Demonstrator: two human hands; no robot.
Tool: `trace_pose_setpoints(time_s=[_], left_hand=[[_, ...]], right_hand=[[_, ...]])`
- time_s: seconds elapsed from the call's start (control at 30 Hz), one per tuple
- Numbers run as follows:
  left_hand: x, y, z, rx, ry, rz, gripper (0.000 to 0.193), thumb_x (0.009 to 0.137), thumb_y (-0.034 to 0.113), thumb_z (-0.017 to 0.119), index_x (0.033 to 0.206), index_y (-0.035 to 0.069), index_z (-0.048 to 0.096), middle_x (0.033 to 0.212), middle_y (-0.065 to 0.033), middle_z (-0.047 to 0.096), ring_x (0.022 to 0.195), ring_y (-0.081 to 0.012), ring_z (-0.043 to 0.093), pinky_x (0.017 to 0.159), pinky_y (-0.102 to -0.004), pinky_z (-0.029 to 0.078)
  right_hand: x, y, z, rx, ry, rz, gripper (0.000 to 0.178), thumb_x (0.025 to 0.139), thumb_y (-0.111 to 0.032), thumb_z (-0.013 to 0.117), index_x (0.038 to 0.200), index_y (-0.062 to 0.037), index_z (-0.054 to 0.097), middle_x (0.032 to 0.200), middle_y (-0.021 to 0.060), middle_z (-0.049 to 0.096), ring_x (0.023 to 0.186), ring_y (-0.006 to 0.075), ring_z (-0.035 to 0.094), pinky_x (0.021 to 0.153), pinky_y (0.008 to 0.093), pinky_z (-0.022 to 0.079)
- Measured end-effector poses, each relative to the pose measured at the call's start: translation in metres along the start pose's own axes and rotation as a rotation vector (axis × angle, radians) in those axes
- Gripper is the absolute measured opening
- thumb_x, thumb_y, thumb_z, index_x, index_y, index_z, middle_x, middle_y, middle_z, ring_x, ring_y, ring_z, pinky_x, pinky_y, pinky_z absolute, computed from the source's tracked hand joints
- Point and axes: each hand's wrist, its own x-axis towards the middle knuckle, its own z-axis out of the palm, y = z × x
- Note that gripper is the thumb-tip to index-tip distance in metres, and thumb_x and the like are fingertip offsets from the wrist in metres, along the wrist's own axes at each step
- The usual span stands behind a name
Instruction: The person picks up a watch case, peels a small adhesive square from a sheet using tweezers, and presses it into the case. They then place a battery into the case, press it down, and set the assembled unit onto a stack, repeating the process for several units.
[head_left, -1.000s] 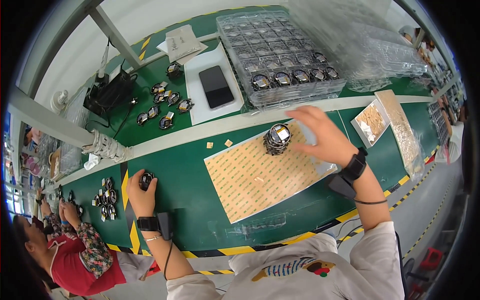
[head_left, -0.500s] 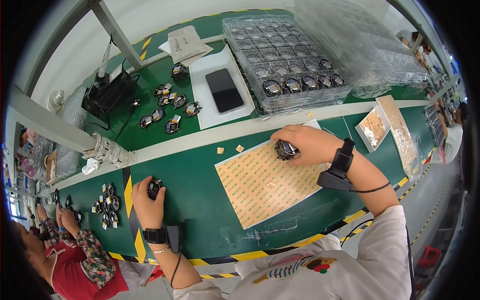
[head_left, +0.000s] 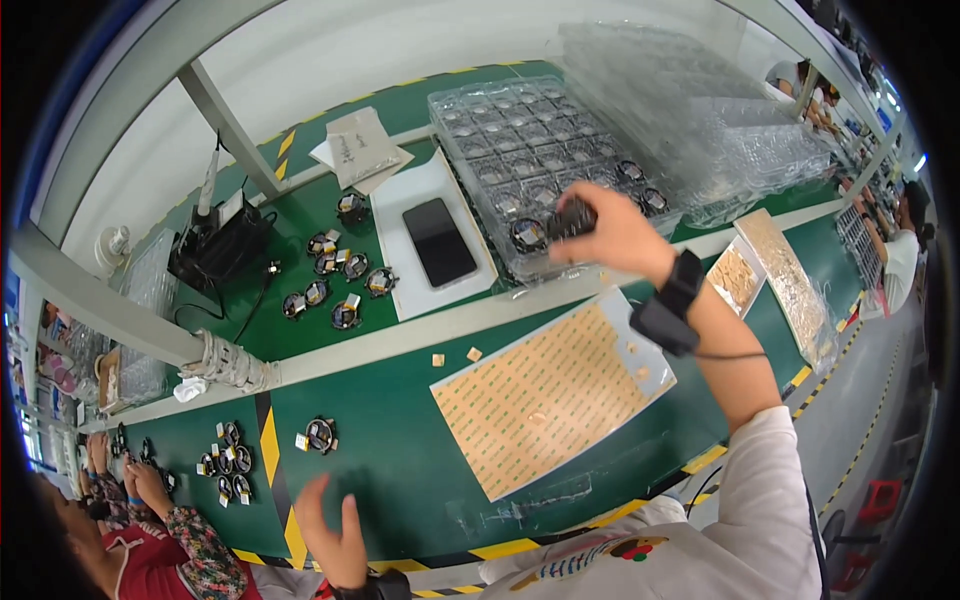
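Note:
My right hand [head_left: 610,238] is closed round a dark, round watch-like module [head_left: 573,218] above the near edge of a clear plastic tray [head_left: 470,135]. Round modules sit in some of its pockets, one [head_left: 527,236] just left of my hand. My left hand [head_left: 333,528] is open and empty, fingers apart, over the green bench near its front edge. Just beyond it lies another round module [head_left: 321,435] with a small pale tab, apart from my fingers. Between my hands lies a tan sheet of adhesive pieces [head_left: 540,405] with green print.
Two small tan pieces [head_left: 474,353] lie beyond the sheet. A black phone [head_left: 440,243] rests on white paper beside loose modules [head_left: 355,265]. An open box of scraps [head_left: 737,277] stands right; stacked clear trays [head_left: 690,110] stand behind. A co-worker's hands [head_left: 148,485] are at far left, beyond more modules [head_left: 228,460].
My right hand has moved from over the tan sheet up to the tray, still holding its module. My left hand has let go of a module and drawn back toward me.

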Motion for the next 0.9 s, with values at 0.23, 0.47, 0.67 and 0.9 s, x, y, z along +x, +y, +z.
trace_pose_setpoints(time_s=[0.23, 0.47, 0.67, 0.9], left_hand=[[-0.062, -0.029, 0.031, 0.112, 0.359, -0.171, 0.028, 0.080, 0.000, 0.054, 0.108, -0.003, 0.054, 0.105, -0.0137, 0.056, 0.098, -0.0273, 0.052, 0.089, -0.0347, 0.039], [-0.064, -0.038, 0.035, 0.049, 0.427, -0.234, 0.024, 0.083, 0.001, 0.051, 0.106, -0.003, 0.053, 0.103, -0.0129, 0.056, 0.094, -0.0243, 0.053, 0.087, -0.0336, 0.040], [-0.056, -0.027, 0.025, 0.328, 0.393, -0.100, 0.026, 0.086, 0.014, 0.056, 0.106, -0.003, 0.058, 0.100, -0.0149, 0.061, 0.086, -0.0275, 0.057, 0.079, -0.0351, 0.046], [-0.055, -0.024, 0.026, 0.222, 0.450, -0.143, 0.023, 0.083, 0.014, 0.059, 0.099, -0.003, 0.060, 0.096, -0.0179, 0.061, 0.086, -0.0318, 0.057, 0.082, -0.0399, 0.044]], right_hand=[[0.104, 0.014, 0.043, -0.306, 0.102, 0.129, 0.076, 0.059, -0.039, 0.077, 0.113, 0.0078, 0.053, 0.093, 0.0210, 0.063, 0.091, 0.0311, 0.061, 0.082, 0.0355, 0.046], [0.113, 0.034, 0.030, -0.238, 0.084, 0.115, 0.083, 0.058, -0.043, 0.077, 0.117, 0.0106, 0.051, 0.099, 0.0237, 0.062, 0.094, 0.0341, 0.060, 0.084, 0.0357, 0.046], [0.112, 0.055, 0.028, -0.374, 0.124, 0.188, 0.074, 0.058, -0.045, 0.077, 0.107, 0.0070, 0.058, 0.102, 0.0231, 0.062, 0.097, 0.0343, 0.059, 0.085, 0.0382, 0.046], [0.107, 0.073, 0.004, -0.377, 0.143, 0.315, 0.076, 0.058, -0.046, 0.077, 0.107, 0.0095, 0.057, 0.103, 0.0247, 0.061, 0.098, 0.0335, 0.059, 0.085, 0.0370, 0.046]])
